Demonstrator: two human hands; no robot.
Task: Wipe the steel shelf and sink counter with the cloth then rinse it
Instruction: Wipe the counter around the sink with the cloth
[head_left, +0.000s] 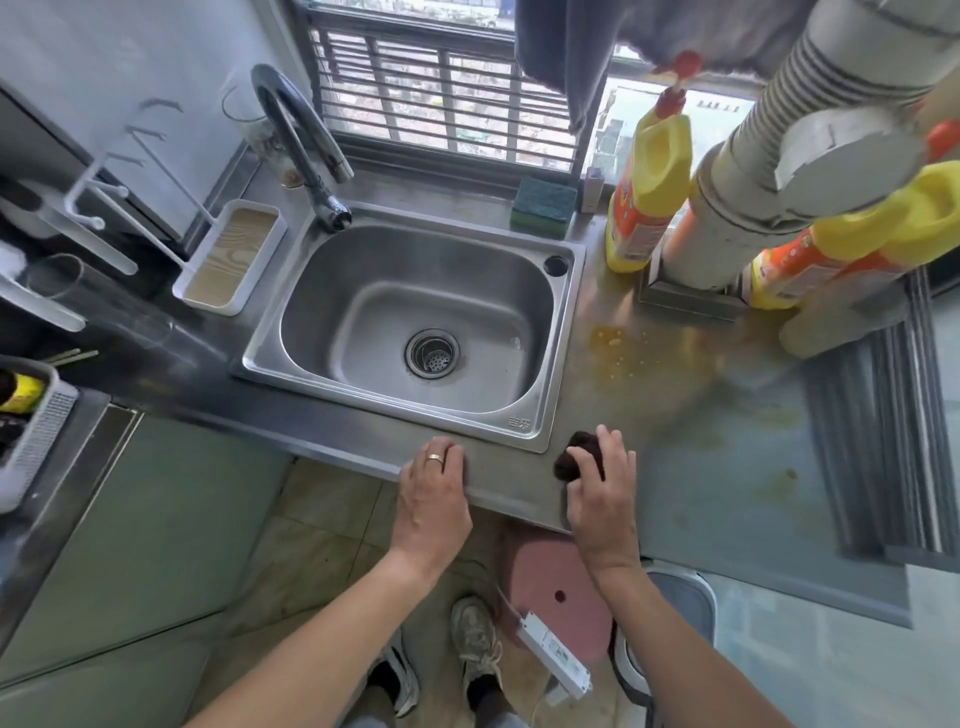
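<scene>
My right hand (602, 483) presses a dark brown bunched cloth (579, 454) onto the steel counter (675, 415), just right of the sink's front right corner. My left hand (434, 486), with a ring on one finger, rests flat on the counter's front edge below the sink (415, 317) and holds nothing. The sink basin looks dry, with a round strainer (432, 352) in its middle. Yellowish stains (618, 343) spread over the counter to the right of the sink.
A curved faucet (301, 140) rises at the sink's back left. A green sponge (543, 208) lies behind the sink. Two yellow-orange bottles (647, 192) (852, 244) flank a grey pipe (737, 208) at the right. A white tray (231, 257) sits left of the sink.
</scene>
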